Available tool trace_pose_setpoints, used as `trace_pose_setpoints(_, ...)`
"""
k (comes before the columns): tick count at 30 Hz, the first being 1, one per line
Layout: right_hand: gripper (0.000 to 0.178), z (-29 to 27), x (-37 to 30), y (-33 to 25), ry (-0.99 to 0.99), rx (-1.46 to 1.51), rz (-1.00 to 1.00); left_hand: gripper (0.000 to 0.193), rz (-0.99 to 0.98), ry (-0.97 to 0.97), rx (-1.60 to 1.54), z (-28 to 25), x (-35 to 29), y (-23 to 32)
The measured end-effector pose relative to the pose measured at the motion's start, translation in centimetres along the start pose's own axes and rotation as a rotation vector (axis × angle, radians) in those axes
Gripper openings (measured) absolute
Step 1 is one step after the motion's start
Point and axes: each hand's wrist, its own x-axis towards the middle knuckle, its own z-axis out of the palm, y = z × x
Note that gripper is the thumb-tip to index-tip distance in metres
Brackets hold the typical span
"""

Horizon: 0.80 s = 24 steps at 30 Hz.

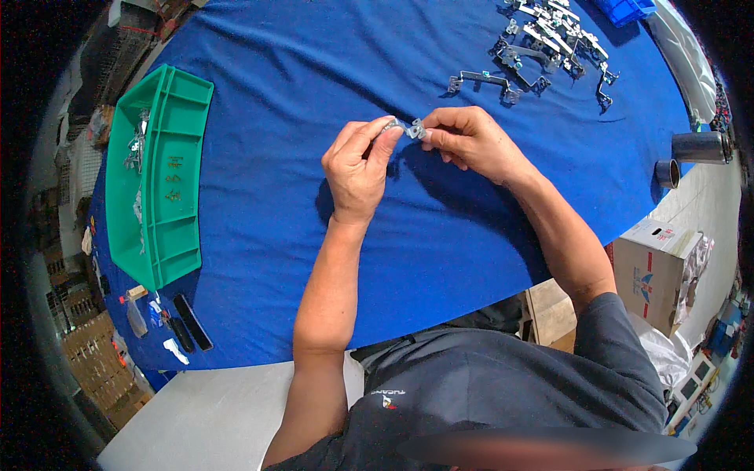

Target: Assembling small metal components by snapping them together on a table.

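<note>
Between my two hands, above the blue cloth [267, 196], is a small silvery metal bracket [415, 129]. My left hand [357, 165] pinches its left end between thumb and fingers. From the other side, my right hand [470, 141] grips the right end with thumb and forefinger, the other fingers curled below. Fingertips cover part of the piece, so whether it is one part or two joined ones cannot be made out. Similar metal brackets [550, 39] lie in a loose heap at the far right, with a longer black-and-silver one [485, 77] at its near edge.
A green plastic bin [179, 212] with small metal parts stands on the left. Near it lie a black phone-like slab [192, 322] and a clear bottle [136, 318]. A blue tray [624, 9] is far right; dark tubes [697, 147] sit at the right edge, above a cardboard box [648, 267].
</note>
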Motion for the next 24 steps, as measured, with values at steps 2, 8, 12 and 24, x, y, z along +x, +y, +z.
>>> trace_pose_setpoints(2,0.020,-0.02,-0.01,0.25,0.014,-0.006,-0.015,0.016,-0.005,-0.007,-0.004,0.09,0.02,0.14)
trace_pose_setpoints(8,0.019,-0.24,0.15,0.38,0.015,-0.024,-0.024,0.017,-0.044,-0.055,-0.003,0.02,-0.05,0.37)
trace_pose_setpoints(12,0.022,0.14,0.21,0.73,0.074,0.169,-0.039,0.016,-0.064,-0.079,-0.015,0.25,-0.12,0.29)
trace_pose_setpoints(24,0.021,0.37,0.40,0.53,0.229,0.307,-0.115,0.015,0.040,-0.137,0.027,0.24,-0.22,0.40)
